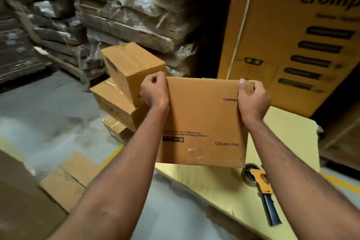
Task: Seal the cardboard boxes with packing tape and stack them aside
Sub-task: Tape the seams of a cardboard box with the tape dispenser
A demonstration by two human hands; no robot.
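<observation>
The person holds a flat brown cardboard box printed "CEILING FAN" [202, 121] by its top corners, above the pale yellow cardboard work surface [288, 142]. The left hand [154, 88] and right hand [252, 96] both have fingers curled tight on its upper edge. Clear tape glints on its face, so it seems sealed, and stacking looks to be the step in hand. Next it must swing left onto the stack of taped brown boxes [124, 84]. All boxes are closed, their contents hidden. The orange-handled tape dispenser [261, 185] lies on the surface.

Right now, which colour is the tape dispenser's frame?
Orange-yellow, with a black handle; tape dispenser, head view.
</observation>
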